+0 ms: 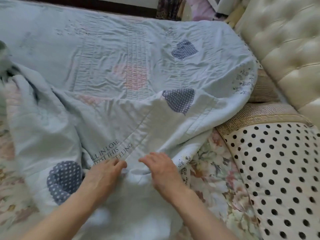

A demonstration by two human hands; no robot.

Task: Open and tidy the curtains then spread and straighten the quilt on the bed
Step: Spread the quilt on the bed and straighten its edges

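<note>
A: Presently, where is the quilt [121,66]?

B: On the bed, filling most of the frame; the upper part lies fairly flat, the lower left is bunched, and a folded-over flap runs down to the lower centre, where the hands are.

A: State of the hands?

B: Left hand [103,174] lies palm down on the fold, fingers curled at the stitched edge; right hand [161,170] just beside it, fingers bent over the cloth; whether either has truly pinched the fabric I cannot tell, since the frame is blurred there.

A: Orientation?

B: The long axis appears to run from lower left to upper right, skewed against the headboard [285,49] at the right edge; the printed lettering near the hands reads on a slant, which supports that; the far corner points toward the upper right.

A: Risks?

B: In my judgement, a pull from two hands set so close together would drag only the middle and deepen the creases; the flap could stay doubled under; a tug toward the lower edge may slide the upper part off line; the right border lies close to the spotted pillow [277,179] and could ride over it.
</note>
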